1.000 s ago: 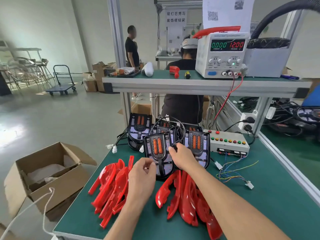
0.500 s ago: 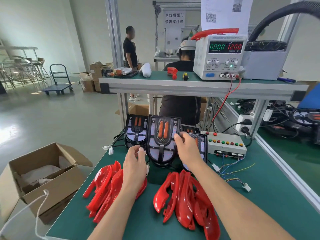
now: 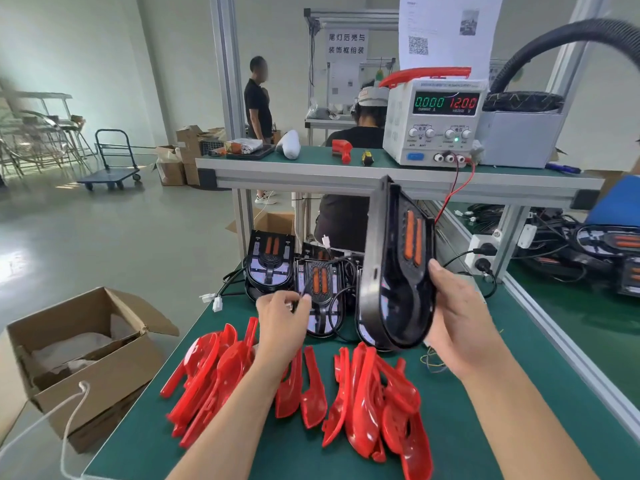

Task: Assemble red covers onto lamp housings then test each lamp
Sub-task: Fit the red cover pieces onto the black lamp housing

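Up comes the lamp housing [image 3: 394, 271] — lifted off the green bench [image 3: 519, 393] and now tilted almost edge-on, well above the other housings [image 3: 294, 275] lying at the back. Right hand [image 3: 457, 320] has the grip on its lower right rim, thumb curled over the front face, so the housing stands up and to the left of that hand. Red covers [image 3: 374, 396] lie heaped just below it, a second heap [image 3: 207, 375] to the left. Left hand [image 3: 282, 317] hovers low — fingers pinching a thin black wire [image 3: 332, 263] that runs back toward the held housing.
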Demonstrator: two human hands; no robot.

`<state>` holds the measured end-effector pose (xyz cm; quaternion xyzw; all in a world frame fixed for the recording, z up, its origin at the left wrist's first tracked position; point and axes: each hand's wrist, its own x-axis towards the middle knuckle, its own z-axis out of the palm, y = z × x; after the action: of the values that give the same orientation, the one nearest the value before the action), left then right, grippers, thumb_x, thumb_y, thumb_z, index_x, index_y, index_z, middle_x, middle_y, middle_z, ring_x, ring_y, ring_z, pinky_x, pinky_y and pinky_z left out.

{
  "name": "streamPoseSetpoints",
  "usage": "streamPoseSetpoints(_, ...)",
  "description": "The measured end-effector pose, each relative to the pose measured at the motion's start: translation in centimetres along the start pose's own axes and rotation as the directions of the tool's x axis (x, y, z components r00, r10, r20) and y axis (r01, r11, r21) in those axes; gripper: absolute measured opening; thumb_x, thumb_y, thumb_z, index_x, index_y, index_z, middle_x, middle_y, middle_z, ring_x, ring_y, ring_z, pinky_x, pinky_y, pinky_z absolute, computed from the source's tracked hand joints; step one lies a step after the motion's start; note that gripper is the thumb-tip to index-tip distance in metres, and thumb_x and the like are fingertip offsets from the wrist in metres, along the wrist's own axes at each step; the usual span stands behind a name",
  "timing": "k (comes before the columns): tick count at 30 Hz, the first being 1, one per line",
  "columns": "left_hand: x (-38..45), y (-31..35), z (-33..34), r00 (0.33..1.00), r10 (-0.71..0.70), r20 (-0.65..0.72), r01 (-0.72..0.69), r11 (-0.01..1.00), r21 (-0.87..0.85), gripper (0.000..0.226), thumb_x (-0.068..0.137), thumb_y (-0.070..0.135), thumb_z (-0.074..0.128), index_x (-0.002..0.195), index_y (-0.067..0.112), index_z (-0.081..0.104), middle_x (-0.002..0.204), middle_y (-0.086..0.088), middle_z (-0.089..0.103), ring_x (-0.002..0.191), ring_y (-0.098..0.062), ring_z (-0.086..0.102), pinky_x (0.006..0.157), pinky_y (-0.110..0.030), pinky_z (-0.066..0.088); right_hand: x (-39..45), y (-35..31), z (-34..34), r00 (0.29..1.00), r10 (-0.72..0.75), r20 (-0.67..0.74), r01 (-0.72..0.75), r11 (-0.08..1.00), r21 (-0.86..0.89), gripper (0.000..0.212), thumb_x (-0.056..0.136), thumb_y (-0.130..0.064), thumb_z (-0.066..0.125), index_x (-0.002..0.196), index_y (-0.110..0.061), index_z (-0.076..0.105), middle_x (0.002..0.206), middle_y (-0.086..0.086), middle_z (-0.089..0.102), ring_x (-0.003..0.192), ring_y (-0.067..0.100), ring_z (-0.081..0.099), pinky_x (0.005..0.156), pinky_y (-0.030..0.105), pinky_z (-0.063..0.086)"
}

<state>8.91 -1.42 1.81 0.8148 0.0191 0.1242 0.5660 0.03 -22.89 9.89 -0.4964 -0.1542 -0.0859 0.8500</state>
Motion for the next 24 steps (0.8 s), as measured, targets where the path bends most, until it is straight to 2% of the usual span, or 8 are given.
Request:
streamPoseSetpoints(2, 0.6, -0.6, 0.2, 0.999, -0.029, -0.027, 0.034, 0.969, 0.246, 0.036, 0.092, 0.031, 0.063, 0.125, 0.016, 0.056, 0.133, -0.008, 0.043, 0.122, -0.029, 0.046, 0.105, -0.041, 0.040, -1.5, -0.4, -0.2, 1.000, -0.019, -0.003, 0.019, 1.000, -0.005, 0.042, 0.107, -0.023, 0.039, 0.117, -0.007, 0.075, 0.120, 0.016, 0.074, 0.112, 0.026, 0.071, 0.091, 0.035, 0.058)
streamPoseSetpoints(4, 1.2, -1.4, 0.3, 0.999, -0.049, 0.001, 0.044, 0.905, 0.423, 0.051, 0.091, 0.027, 0.063, 0.136, 0.012, 0.046, 0.139, -0.013, 0.045, 0.126, -0.034, 0.044, 0.105, -0.041, 0.038, -2.5, -0.5, -0.4, 1.000, -0.014, -0.010, 0.014, 1.000, -0.009, 0.043, 0.108, -0.023, 0.037, 0.116, -0.006, 0.075, 0.120, 0.018, 0.073, 0.111, 0.027, 0.072, 0.089, 0.034, 0.058)
streamPoseSetpoints(9, 1.7, -2.2, 1.3, 0.991, 0.028, 0.132, -0.109, 0.746, 0.657, 0.040, 0.089, 0.033, 0.064, 0.118, 0.010, 0.052, 0.121, -0.009, 0.059, 0.117, -0.033, 0.054, 0.090, -0.042, 0.048, -3.8, -0.2, -0.9, 0.996, 0.063, -0.055, -0.065, 0.998, -0.026, 0.043, 0.105, -0.026, 0.040, 0.124, -0.002, 0.071, 0.131, 0.024, 0.066, 0.119, 0.032, 0.068, 0.091, 0.035, 0.058)
streamPoseSetpoints(11, 1.6, -2.3, 1.7, 0.990, 0.110, 0.086, -0.139, 0.719, 0.681, 0.039, 0.086, 0.035, 0.066, 0.116, 0.013, 0.053, 0.115, -0.006, 0.058, 0.112, -0.031, 0.054, 0.088, -0.041, 0.047, -3.9, -0.1, -0.9, 0.997, 0.059, -0.047, -0.062, 0.996, -0.059, 0.044, 0.106, -0.027, 0.039, 0.127, -0.002, 0.069, 0.133, 0.024, 0.066, 0.123, 0.034, 0.065, 0.094, 0.036, 0.057)
streamPoseSetpoints(16, -0.5, -3.1, 2.9, 0.931, 0.348, -0.111, -0.236, 0.805, 0.545, 0.023, 0.085, 0.024, 0.068, 0.097, 0.013, 0.052, 0.100, -0.005, 0.049, 0.088, -0.026, 0.051, 0.076, -0.037, 0.045, -3.4, 0.1, -0.3, 0.996, 0.066, -0.053, -0.070, 0.995, -0.075, 0.046, 0.106, -0.028, 0.039, 0.127, 0.003, 0.067, 0.131, 0.028, 0.065, 0.125, 0.041, 0.062, 0.101, 0.044, 0.054)
streamPoseSetpoints(19, -1.2, -3.3, 3.6, 0.869, 0.480, 0.121, -0.478, 0.747, 0.462, 0.021, 0.091, 0.031, 0.053, 0.105, 0.015, 0.057, 0.102, 0.001, 0.050, 0.091, -0.019, 0.051, 0.077, -0.030, 0.045, -3.1, 0.3, 0.4, 0.997, 0.063, -0.039, -0.067, 0.994, -0.092, 0.045, 0.106, -0.027, 0.040, 0.125, 0.002, 0.069, 0.129, 0.027, 0.067, 0.122, 0.039, 0.065, 0.096, 0.039, 0.056)
streamPoseSetpoints(21, -0.6, -3.1, 4.2, 0.830, 0.465, 0.309, -0.557, 0.653, 0.513, 0.028, 0.093, 0.035, 0.048, 0.113, 0.017, 0.058, 0.108, 0.002, 0.056, 0.101, -0.020, 0.053, 0.084, -0.033, 0.046, -2.9, 0.1, 0.8, 0.998, 0.060, -0.027, -0.063, 0.992, -0.111, 0.044, 0.105, -0.028, 0.042, 0.123, 0.002, 0.070, 0.127, 0.026, 0.068, 0.121, 0.038, 0.066, 0.093, 0.035, 0.057)
streamPoseSetpoints(24, -0.5, -1.8, 4.3, 0.823, 0.430, 0.370, -0.560, 0.512, 0.651, 0.030, 0.079, 0.027, 0.077, 0.106, 0.015, 0.070, 0.105, -0.005, 0.068, 0.101, -0.027, 0.064, 0.085, -0.040, 0.054, -2.5, -0.5, 1.3, 0.999, 0.045, 0.002, -0.044, 0.990, -0.135, 0.044, 0.106, -0.029, 0.043, 0.123, 0.002, 0.070, 0.124, 0.025, 0.069, 0.118, 0.037, 0.067, 0.093, 0.035, 0.057)
